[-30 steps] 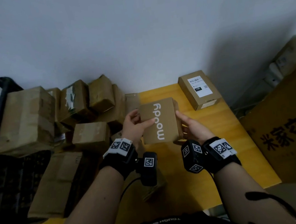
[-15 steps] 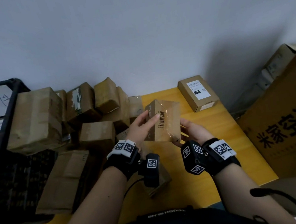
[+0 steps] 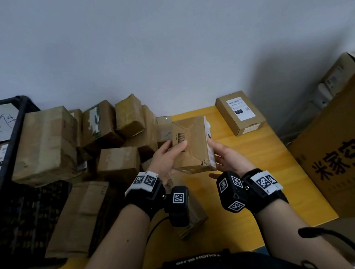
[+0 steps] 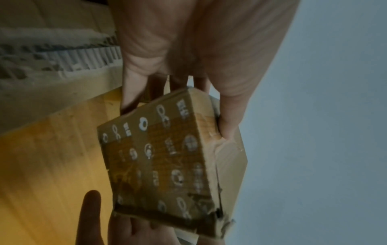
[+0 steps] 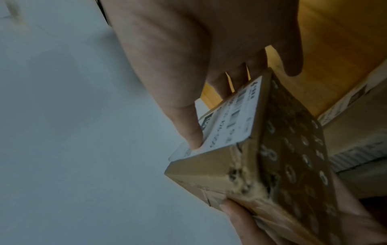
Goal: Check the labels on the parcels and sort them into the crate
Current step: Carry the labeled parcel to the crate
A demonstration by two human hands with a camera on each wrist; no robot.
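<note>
I hold a small brown cardboard parcel [image 3: 192, 146] above the yellow table [image 3: 263, 169], its taped face and a printed barcode turned up. My left hand [image 3: 171, 154] grips its left side, thumb on top beside the barcode. My right hand [image 3: 222, 156] grips the right side, where a white shipping label [image 5: 230, 119] shows under the thumb. The patterned side of the parcel [image 4: 167, 157] faces down toward both wrist cameras. The black crate [image 3: 12, 138] stands at the far left with parcels inside.
A heap of brown parcels [image 3: 46, 146] lies between the crate and my hands. A small labelled box [image 3: 240, 112] sits at the table's back right by the wall. A large printed carton [image 3: 349, 155] stands off the right edge. Another parcel [image 3: 194, 218] lies under my left wrist.
Both hands have turned the parcel over: the face printed "moody" was up a second ago, and now the taped face with the barcode is up and the label side faces right.
</note>
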